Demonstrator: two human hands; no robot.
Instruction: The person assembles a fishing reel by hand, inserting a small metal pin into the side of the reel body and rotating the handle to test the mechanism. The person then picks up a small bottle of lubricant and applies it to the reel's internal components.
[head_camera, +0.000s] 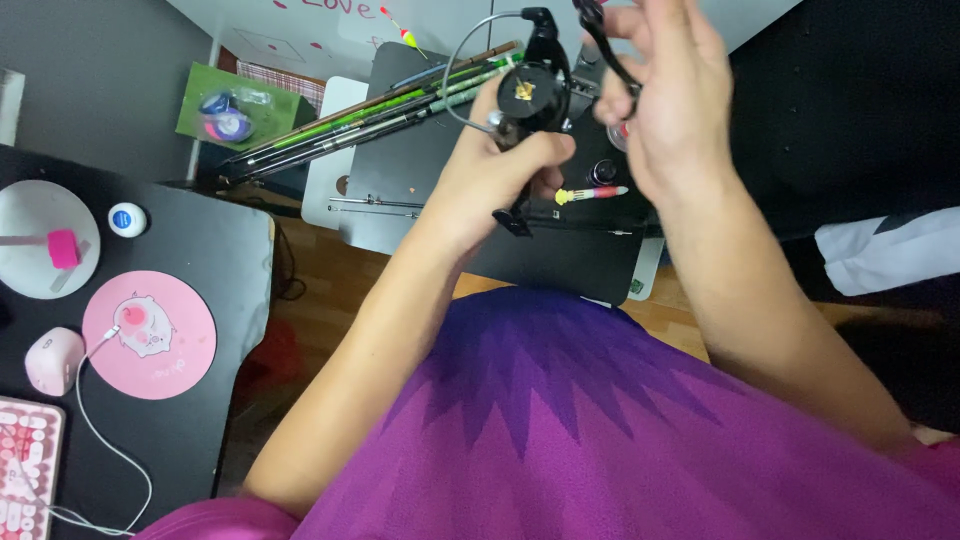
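1. A black fishing reel (528, 95) is held up at 12 o'clock of the view, above a black case (480, 215), in the left hand (500, 170), whose grip is wrapped closed around the reel's foot and stem
2. The reel's crank handle (600, 45) is pinched narrowly by the fingers of the right hand (670, 100), just at 3 o'clock of the reel body
3. The thin wire bail (462, 70) juts out at 9 o'clock of the reel; it could be judged liable to snag or bend if the reel is twisted carelessly
4. A slip of the left grip would likely drop the reel onto the case and the small float (590, 193) lying below it
5. A bundle of green rods (370, 125) lies at 10 o'clock, near enough to be knocked
6. The right fingertips are blurred and partly cut off by the top edge, so the exact hold on the handle cannot be told
7. A pink mouse (52, 360) on the desk (220, 260) lies well apart at 8 o'clock
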